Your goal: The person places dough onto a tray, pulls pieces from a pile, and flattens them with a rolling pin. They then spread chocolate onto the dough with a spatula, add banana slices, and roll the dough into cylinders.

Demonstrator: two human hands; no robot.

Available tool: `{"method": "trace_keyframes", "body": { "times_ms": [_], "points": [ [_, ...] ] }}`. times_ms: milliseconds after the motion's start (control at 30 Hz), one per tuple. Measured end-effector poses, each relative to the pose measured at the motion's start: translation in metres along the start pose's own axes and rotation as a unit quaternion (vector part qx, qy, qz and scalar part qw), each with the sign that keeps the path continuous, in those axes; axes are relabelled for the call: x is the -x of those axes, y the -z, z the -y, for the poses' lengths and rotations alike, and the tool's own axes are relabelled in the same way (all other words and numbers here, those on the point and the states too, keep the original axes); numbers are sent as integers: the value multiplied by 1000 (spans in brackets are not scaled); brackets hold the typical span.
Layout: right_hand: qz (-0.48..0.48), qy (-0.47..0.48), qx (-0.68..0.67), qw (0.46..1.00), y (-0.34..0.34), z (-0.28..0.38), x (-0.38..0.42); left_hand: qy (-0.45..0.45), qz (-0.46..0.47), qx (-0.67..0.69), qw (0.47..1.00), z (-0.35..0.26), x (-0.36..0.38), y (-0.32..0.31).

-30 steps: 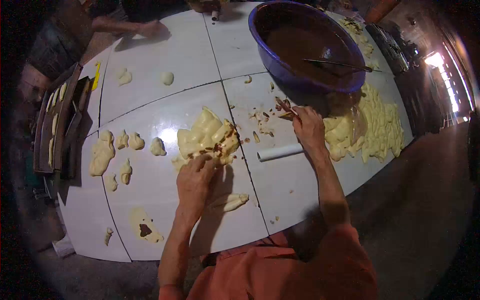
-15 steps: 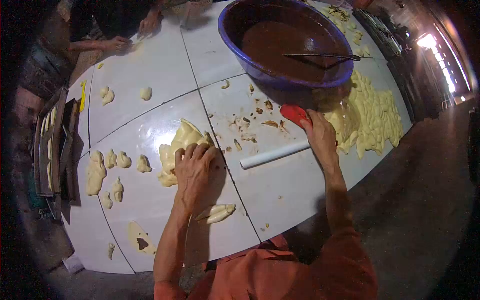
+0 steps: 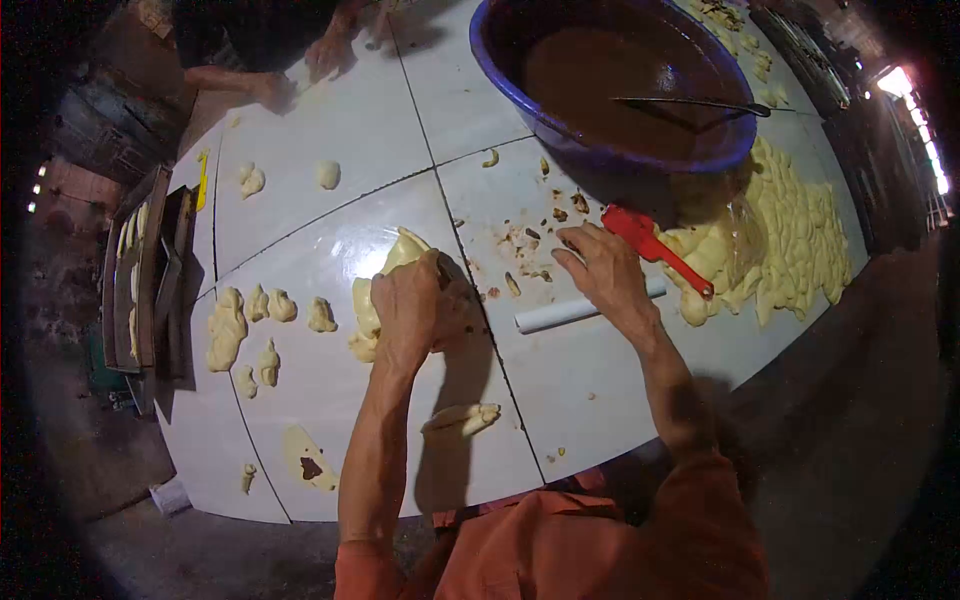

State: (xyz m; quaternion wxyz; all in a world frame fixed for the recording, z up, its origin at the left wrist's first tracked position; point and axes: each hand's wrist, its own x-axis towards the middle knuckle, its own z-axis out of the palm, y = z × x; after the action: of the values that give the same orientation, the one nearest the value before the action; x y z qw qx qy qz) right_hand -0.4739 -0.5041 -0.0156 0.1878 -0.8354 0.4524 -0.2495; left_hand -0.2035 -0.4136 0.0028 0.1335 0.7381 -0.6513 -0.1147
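No readable writing or labels anywhere in view.

My left hand (image 3: 418,305) is curled down over the dough lump (image 3: 385,290): pale yellow, soft, glossy, irregular mass with brown filling smears. Fingers closed on it, pressing it into the white tabletop (image 3: 320,130). Lump sits just left of the table's centre seam, mostly under my palm; only its top and left edge show.

My right hand (image 3: 600,275) is flat-ish, fingers spread and loose, resting on the table, gripping nothing. Red scraper (image 3: 655,247), plastic with a long handle, lies just beside its fingertips, touching the pile of shaped dough pieces (image 3: 790,230). White tube (image 3: 560,312), smooth cylinder, lies on the table directly under that wrist.

Tabletop is smooth, glossy white panels with dark seams, dotted with brown crumbs near the right hand. Blue round basin (image 3: 600,145), plastic, holds thick brown paste with a metal utensil (image 3: 690,103) across it. Small dough blobs (image 3: 245,325) sit well left of the lump; one folded piece (image 3: 462,417) lies nearer me.

Another person's hands (image 3: 300,75) work at the far edge.
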Motion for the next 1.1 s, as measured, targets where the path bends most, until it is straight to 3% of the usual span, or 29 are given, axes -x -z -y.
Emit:
{"method": "trace_keyframes", "body": {
  "times_ms": [67,200,267,333,400,467,567,633,700,800,933,1000,1067,1100],
  "points": [
    [11,8,3,1000,-1,-4,4,-14,-1,-36,999,-5,-5,6],
    [62,-43,-44,996,10,-15,8,-26,53,65,996,-1,-6,16],
    [67,-61,-59,994,19,-11,10,-16,30,199,979,5,-3,22],
    [73,-90,-93,989,24,-7,11,2,63,217,974,8,-2,31],
    [72,-89,-103,988,23,-2,11,90,93,394,910,14,4,32],
    [32,-38,-112,992,18,10,12,77,87,403,908,16,10,33],
    [86,-45,-191,977,8,35,8,125,70,504,852,16,20,31],
    [109,-48,-239,964,-8,52,3,111,64,488,863,16,21,32],
    [112,27,-237,965,-27,68,-4,98,57,482,869,14,20,33],
    [109,70,-163,978,-63,79,-12,110,70,493,860,12,19,35],
    [130,51,-142,980,-65,84,-17,122,63,455,880,17,28,37],
    [148,105,-46,982,-57,74,-19,127,72,395,907,11,36,39],
    [153,109,-46,981,-57,65,-21,137,96,357,919,-2,44,39],
    [139,155,-41,977,-57,61,-24,111,82,314,939,-11,49,36]
  ]
}}
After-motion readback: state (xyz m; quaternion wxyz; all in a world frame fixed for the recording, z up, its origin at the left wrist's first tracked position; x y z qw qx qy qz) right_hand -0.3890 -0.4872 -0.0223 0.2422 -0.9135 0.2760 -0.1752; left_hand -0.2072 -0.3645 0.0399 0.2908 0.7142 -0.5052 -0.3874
